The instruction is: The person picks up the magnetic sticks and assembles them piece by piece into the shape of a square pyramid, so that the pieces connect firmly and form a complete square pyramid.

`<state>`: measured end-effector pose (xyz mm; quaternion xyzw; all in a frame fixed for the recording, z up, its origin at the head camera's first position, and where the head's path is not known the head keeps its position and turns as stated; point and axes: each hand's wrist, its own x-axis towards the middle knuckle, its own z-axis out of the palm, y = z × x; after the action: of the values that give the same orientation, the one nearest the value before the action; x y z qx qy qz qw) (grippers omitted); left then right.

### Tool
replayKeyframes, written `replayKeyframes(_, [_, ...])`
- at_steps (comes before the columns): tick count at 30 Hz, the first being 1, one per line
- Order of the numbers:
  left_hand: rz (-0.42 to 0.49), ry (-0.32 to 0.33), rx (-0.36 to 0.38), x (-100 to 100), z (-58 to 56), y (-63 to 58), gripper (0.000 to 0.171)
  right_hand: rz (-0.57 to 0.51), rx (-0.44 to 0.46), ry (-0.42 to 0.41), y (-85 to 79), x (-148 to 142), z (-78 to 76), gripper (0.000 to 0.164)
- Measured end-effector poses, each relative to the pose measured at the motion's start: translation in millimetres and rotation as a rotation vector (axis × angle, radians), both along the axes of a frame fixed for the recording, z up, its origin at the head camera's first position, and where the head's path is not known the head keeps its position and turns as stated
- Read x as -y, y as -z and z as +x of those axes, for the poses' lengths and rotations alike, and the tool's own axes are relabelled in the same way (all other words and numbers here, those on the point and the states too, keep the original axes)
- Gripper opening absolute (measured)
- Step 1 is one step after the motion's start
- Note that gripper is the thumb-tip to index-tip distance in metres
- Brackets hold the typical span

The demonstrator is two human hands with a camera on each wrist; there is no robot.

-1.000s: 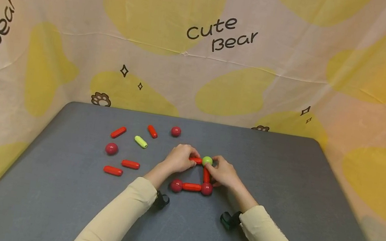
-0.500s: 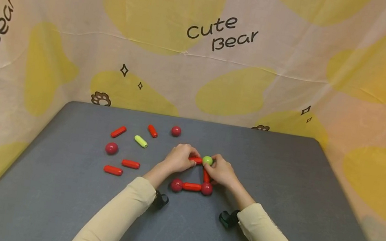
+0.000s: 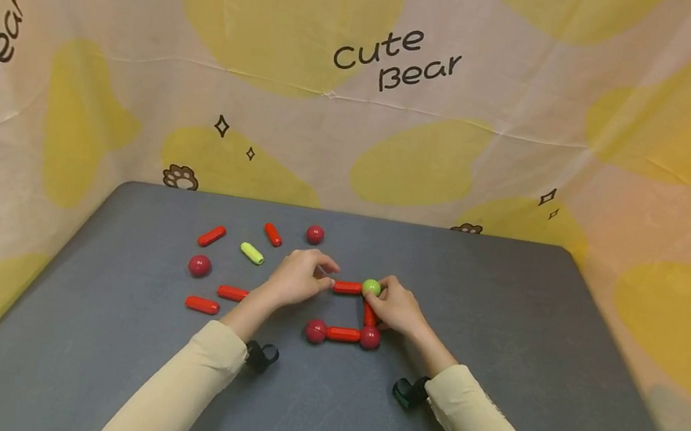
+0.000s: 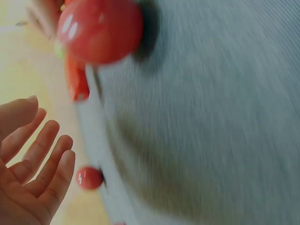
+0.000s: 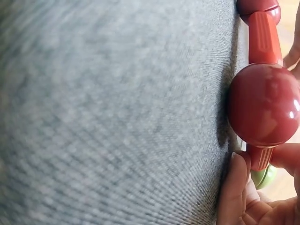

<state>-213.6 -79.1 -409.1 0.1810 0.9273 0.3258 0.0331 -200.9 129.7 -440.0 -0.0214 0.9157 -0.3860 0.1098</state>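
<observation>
My left hand (image 3: 300,277) is beside the free left end of a red rod (image 3: 347,288), its fingers spread and holding nothing. In the left wrist view the fingers (image 4: 47,173) are loosely extended, apart from the rod. With thumb and forefinger, my right hand (image 3: 400,306) grips the green ball (image 3: 371,288) at the far right corner. Its lower fingers lie beside the red side rod (image 3: 369,314), partly hiding it. That rod meets a near red ball (image 3: 370,337), joined by a front red rod (image 3: 343,334) to another red ball (image 3: 316,331).
Left of the hands lie loose red rods (image 3: 202,305), a yellow-green rod (image 3: 251,254) and a red ball (image 3: 200,266). Another red ball (image 3: 315,234) sits behind the left hand. Patterned cloth (image 3: 418,167) rises behind the grey table (image 3: 494,288).
My left hand has let go of the far red rod and moved left, its fingers opening. The right hand stays at the green ball, and the joined pieces have not visibly shifted.
</observation>
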Motion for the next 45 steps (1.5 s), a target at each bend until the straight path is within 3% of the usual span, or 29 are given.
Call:
replayKeyframes(6, [0.057,-0.054,-0.037,41,8.4,-12.0,0.023,0.001,-0.007,-0.004,-2.0,0,1.6,0.035])
replayKeyframes(14, [0.101,-0.197,-0.078,95,19.9,-25.7,0.022,-0.004,0.003,-0.001,-2.6,1,2.2,0.035])
replayKeyframes(23, [0.126,-0.376,-0.168,145,25.3,-17.2,0.024,-0.001,-0.007,0.005,-0.6,1,1.9,0.034])
replayKeyframes(27, [0.102,-0.438,-0.095,160,27.0,-10.0,0.03,-0.006,-0.008,0.005,-0.7,1,2.3,0.033])
replayKeyframes(37, [0.008,-0.462,0.027,181,30.0,7.8,0.043,-0.009,-0.004,0.002,-0.9,1,1.7,0.033])
replayKeyframes(45, [-0.035,-0.443,0.021,181,28.7,13.8,0.037,-0.007,-0.013,0.003,0.3,1,1.3,0.033])
